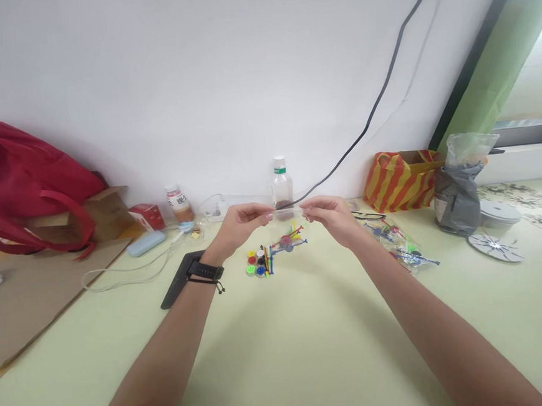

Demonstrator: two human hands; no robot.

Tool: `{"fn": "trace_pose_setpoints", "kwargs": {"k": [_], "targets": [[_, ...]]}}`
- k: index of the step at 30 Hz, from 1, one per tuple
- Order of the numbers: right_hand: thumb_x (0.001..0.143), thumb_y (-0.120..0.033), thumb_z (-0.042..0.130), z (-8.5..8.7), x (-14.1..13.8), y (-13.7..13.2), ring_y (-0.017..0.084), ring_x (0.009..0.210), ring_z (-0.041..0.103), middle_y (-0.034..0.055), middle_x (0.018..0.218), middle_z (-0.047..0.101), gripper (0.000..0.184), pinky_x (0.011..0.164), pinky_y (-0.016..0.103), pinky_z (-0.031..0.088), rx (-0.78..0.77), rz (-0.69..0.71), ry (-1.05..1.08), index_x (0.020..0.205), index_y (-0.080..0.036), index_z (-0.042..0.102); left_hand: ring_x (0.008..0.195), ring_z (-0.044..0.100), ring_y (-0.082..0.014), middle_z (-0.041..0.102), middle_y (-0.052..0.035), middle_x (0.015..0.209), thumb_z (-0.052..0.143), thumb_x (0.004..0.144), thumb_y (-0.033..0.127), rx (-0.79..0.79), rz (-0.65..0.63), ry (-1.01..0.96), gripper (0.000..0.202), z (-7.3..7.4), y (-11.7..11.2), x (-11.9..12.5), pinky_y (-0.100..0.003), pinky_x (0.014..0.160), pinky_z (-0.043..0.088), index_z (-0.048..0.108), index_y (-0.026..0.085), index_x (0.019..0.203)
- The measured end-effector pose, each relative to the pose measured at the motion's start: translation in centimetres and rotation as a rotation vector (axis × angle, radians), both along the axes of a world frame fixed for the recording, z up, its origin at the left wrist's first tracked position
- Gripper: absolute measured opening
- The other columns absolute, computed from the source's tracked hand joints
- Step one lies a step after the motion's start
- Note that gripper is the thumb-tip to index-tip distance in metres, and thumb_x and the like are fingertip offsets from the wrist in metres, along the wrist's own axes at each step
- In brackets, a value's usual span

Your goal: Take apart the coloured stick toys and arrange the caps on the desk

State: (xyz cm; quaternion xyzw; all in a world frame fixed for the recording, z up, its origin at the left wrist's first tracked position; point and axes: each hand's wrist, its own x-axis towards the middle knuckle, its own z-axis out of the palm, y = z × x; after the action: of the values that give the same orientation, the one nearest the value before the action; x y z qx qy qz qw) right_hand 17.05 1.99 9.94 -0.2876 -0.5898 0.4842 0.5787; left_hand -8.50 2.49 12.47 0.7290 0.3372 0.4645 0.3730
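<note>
Pale green tabletop (274, 365) across the lower frame. Worked above it near centre, with left hand (244, 224) and right hand (331, 216) nearly closed, pinching opposite ends of a clear bag's (285, 227) top edge. Held it upright, coloured plastic parts (287, 243) seemingly inside, near small discs (252, 261) left of centre. Seemed busy working along that edge; called next, probably, for an even, level pinch.

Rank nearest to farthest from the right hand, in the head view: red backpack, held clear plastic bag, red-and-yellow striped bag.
1. Clear plastic bag, held by the right hand.
2. Red-and-yellow striped bag, right side.
3. Red backpack, far left.
</note>
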Motion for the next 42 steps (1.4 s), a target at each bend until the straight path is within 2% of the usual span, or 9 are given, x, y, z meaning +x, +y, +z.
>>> {"fn": "trace_pose_setpoints", "kwargs": {"k": [4, 8, 16, 20, 24, 30, 36, 39, 42], "targets": [[0.074, -0.03, 0.083, 0.0, 0.0, 0.1, 0.015, 0.071, 0.056, 0.0022, 0.076, 0.071, 0.013, 0.073, 0.032, 0.046, -0.039, 0.021, 0.012, 0.084, -0.023, 0.084, 0.086, 0.069, -0.021, 0.08, -0.0088, 0.093, 0.082, 0.08, 0.033, -0.03, 0.041, -0.063, 0.023, -0.4, 0.4, 0.0, -0.034, 0.081, 0.055, 0.085, 0.021, 0.099], [0.073, -0.035, 0.086, 0.1, 0.1, 0.1, 0.016, 0.074, 0.058, 0.003, 0.077, 0.072, 0.018, 0.075, 0.033, 0.047, 0.007, -0.003, -0.038, 0.086, -0.023, 0.084, 0.09, 0.07, -0.0228, 0.08, -0.0088, 0.092, 0.083, 0.078, 0.033, -0.034, 0.023, -0.103, 0.022, -0.6, 0.3, 0.0, -0.036, 0.085, 0.056, 0.085, 0.02, 0.096], [0.074, -0.042, 0.088, 0.7, 0.2, -0.2, 0.019, 0.08, 0.065, 0.004, 0.085, 0.075, 0.035, 0.076, 0.034, 0.051, 0.106, -0.068, -0.125, 0.101, -0.022, 0.081, 0.091, 0.072, -0.0233, 0.08, -0.0094, 0.1, 0.089, 0.073, 0.042, 0.006, 0.056, -0.031, 0.045, 0.3, -0.5, 0.3, -0.037, 0.086, 0.058, 0.081, 0.019, 0.11], [0.078, -0.048, 0.084, 1.0, 0.1, -0.3, 0.019, 0.078, 0.066, 0.0053, 0.085, 0.075, 0.032, 0.073, 0.033, 0.051, 0.161, -0.121, -0.21, 0.093, -0.02, 0.078, 0.087, 0.071, -0.0225, 0.079, -0.0094, 0.092, 0.083, 0.08, 0.049, 0.095, 0.091, 0.041, 0.035, 0.5, -0.5, 0.3, -0.035, 0.082, 0.058, 0.082, 0.017, 0.093], [0.078, -0.051, 0.084, 1.0, 0.3, -0.4, 0.02, 0.08, 0.067, 0.0055, 0.086, 0.075, 0.033, 0.076, 0.034, 0.053, 0.164, -0.114, -0.22, 0.09, -0.02, 0.077, 0.08, 0.07, -0.02, 0.078, -0.0084, 0.088, 0.081, 0.081, 0.049, 0.12, 0.085, 0.056, 0.033, 0.5, -0.5, 0.3, -0.033, 0.077, 0.057, 0.08, 0.017, 0.09], [0.072, -0.046, 0.087, 0.7, 0.9, -0.1, 0.022, 0.082, 0.069, 0.0063, 0.087, 0.078, 0.031, 0.079, 0.038, 0.055, 0.092, -0.088, -0.169, 0.092, -0.023, 0.082, 0.086, 0.072, -0.0224, 0.08, -0.0101, 0.094, 0.085, 0.078, 0.042, 0.051, 0.062, -0.046, 0.033, 0.0, -0.2, 0.2, -0.036, 0.082, 0.058, 0.083, 0.018, 0.1], [0.074, -0.034, 0.084, 0.5, 1.1, 0.0, 0.022, 0.085, 0.07, 0.005, 0.083, 0.079, 0.015, 0.084, 0.038, 0.054, 0.104, -0.103, -0.134, 0.085, -0.025, 0.085, 0.09, 0.073, -0.0241, 0.081, -0.0098, 0.092, 0.085, 0.076, 0.037, 0.006, 0.063, -0.074, 0.023, -0.4, 0.1, 0.1, -0.036, 0.084, 0.058, 0.085, 0.019, 0.091], [0.071, -0.035, 0.088, 0.8, 1.1, -0.3, 0.023, 0.088, 0.07, 0.0056, 0.088, 0.079, 0.019, 0.085, 0.039, 0.054, 0.119, -0.059, -0.131, 0.086, -0.024, 0.085, 0.092, 0.073, -0.0252, 0.081, -0.0108, 0.096, 0.089, 0.072, 0.039, 0.003, 0.055, -0.078, 0.03, -0.3, -0.3, 0.3, -0.037, 0.086, 0.059, 0.084, 0.018, 0.093], [0.068, -0.038, 0.091, 1.1, 1.1, -0.6, 0.023, 0.086, 0.07, 0.0058, 0.09, 0.079, 0.028, 0.082, 0.038, 0.055, 0.139, -0.042, -0.166, 0.091, -0.023, 0.084, 0.095, 0.073, -0.0249, 0.08, -0.0109, 0.102, 0.088, 0.074, 0.041, 0.025, 0.045, -0.038, 0.04, 0.0, -0.6, 0.4, -0.037, 0.087, 0.059, 0.082, 0.018, 0.106]]}}
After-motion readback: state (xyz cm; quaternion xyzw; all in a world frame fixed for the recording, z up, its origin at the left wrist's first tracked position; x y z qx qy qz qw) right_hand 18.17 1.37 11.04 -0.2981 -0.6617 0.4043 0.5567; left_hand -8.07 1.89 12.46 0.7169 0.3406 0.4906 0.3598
